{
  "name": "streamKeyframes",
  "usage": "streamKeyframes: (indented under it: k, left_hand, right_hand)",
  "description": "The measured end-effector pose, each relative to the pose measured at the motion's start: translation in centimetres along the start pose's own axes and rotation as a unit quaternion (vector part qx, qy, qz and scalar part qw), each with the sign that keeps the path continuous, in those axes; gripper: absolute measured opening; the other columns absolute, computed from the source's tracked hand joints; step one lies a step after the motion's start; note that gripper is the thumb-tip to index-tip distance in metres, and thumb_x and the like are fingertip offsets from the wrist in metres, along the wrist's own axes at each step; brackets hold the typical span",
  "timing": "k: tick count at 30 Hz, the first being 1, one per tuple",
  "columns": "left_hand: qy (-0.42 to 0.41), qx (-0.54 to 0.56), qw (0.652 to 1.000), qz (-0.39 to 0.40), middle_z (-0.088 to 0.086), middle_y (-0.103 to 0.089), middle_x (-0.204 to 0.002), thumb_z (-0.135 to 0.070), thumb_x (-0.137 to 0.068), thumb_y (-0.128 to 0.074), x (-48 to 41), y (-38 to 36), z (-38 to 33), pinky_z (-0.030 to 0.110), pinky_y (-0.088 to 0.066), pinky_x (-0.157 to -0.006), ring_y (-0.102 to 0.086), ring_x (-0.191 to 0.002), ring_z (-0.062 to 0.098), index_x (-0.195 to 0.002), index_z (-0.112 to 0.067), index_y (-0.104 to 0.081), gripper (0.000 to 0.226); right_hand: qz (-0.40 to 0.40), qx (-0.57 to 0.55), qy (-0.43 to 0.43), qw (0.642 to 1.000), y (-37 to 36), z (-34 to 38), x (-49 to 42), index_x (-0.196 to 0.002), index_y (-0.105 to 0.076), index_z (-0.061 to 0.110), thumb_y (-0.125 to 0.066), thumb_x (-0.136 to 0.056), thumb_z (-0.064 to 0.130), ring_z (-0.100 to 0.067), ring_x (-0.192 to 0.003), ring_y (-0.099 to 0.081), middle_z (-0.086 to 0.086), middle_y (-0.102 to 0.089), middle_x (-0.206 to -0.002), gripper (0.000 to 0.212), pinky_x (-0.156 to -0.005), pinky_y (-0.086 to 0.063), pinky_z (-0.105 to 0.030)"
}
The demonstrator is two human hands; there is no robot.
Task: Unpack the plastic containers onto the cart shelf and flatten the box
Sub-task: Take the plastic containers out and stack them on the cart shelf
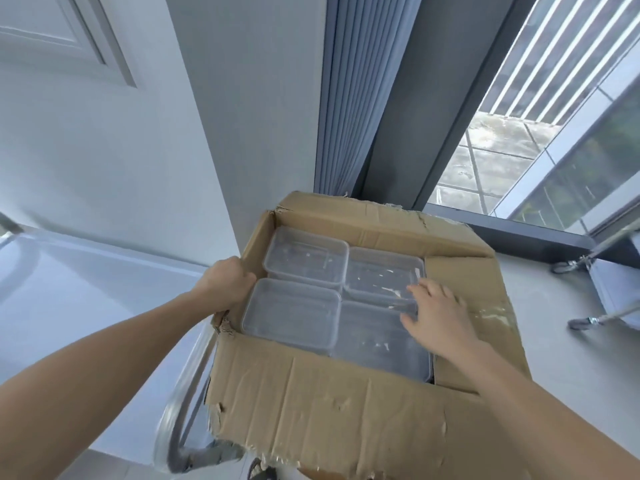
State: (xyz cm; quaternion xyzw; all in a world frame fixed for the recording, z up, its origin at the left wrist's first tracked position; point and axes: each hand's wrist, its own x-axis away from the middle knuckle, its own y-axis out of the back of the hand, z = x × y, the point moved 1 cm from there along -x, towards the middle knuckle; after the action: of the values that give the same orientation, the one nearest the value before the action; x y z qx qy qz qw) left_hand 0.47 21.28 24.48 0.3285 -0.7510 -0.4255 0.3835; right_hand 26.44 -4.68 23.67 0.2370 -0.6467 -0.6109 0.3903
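Pale shelf (86, 289) left of cardboard box (329, 410), chrome rail (183, 393) between. Box holds clear containers (294, 313). Grey floor (540, 289) right of box bears castors (578, 323).

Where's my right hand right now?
In the head view, the right hand lies inside the cardboard box, fingers spread over the right-side plastic containers; the left hand grips the box's left wall.

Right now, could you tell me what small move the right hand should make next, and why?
Probably curl the right hand round the far right container and lift it out: its straight fingers rest on it, while the left hand grips the box, steadying it.
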Motion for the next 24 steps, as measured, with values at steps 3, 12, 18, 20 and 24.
streamKeyframes:
  k: [3,12,18,20,24]
  left_hand:
    - [-0.003,0.001,1.0,0.003,0.009,-0.056,-0.087,-0.028,-0.093,-0.046,-0.1,0.9,1.9,0.034,-0.041,-0.067,-0.056,-0.081,0.03,-0.082,-0.01,-0.045,0.021]
    - [-0.031,-0.069,0.995,0.069,0.015,-0.058,-0.113,-0.037,-0.095,-0.047,-0.8,0.9,2.2,0.037,-0.045,-0.076,-0.058,-0.097,0.033,-0.106,-0.006,-0.039,0.033]
    - [-0.207,-0.212,0.954,-0.037,0.003,-0.031,-0.151,-0.032,-0.087,-0.048,0.4,1.6,-5.4,0.042,-0.038,-0.105,-0.034,-0.135,0.028,-0.148,-0.014,-0.023,0.069]
    - [-0.256,-0.209,0.944,-0.003,0.003,-0.027,-0.156,-0.037,-0.089,-0.05,0.9,0.9,-8.3,0.044,-0.035,-0.11,-0.03,-0.14,0.028,-0.151,-0.016,-0.023,0.071]
    - [-0.308,-0.223,0.923,0.063,0.005,-0.025,-0.159,-0.04,-0.094,-0.048,2.0,-1.2,-13.4,0.044,-0.037,-0.109,-0.03,-0.141,0.028,-0.151,-0.013,-0.027,0.067]
  right_hand:
    - [0.005,0.01,-0.022,1.0,-0.6,1.3,0.6,-0.149,-0.033,0.028,-0.047,-0.096,0.048,-0.021,-0.144,-0.025,0.002,-0.026,-0.158,0.059,-0.115,-0.024,-0.043]
    - [0.001,0.045,-0.113,0.993,-0.8,2.4,2.4,-0.147,-0.03,0.03,-0.054,-0.089,0.052,-0.023,-0.142,-0.022,0.002,-0.027,-0.153,0.066,-0.113,-0.024,-0.049]
    - [0.002,0.022,-0.143,0.989,0.3,1.5,4.2,-0.146,-0.033,0.026,-0.056,-0.089,0.048,-0.025,-0.14,-0.03,-0.001,-0.03,-0.153,0.065,-0.11,-0.032,-0.044]
    - [-0.018,-0.013,-0.133,0.991,1.6,1.4,4.6,-0.146,-0.036,0.025,-0.058,-0.089,0.044,-0.025,-0.136,-0.038,-0.001,-0.035,-0.152,0.064,-0.107,-0.037,-0.041]
    - [-0.075,-0.154,-0.132,0.976,5.7,-0.4,5.9,-0.141,-0.043,0.025,-0.058,-0.089,0.027,-0.026,-0.11,-0.056,-0.003,-0.057,-0.129,0.055,-0.081,-0.047,-0.033]
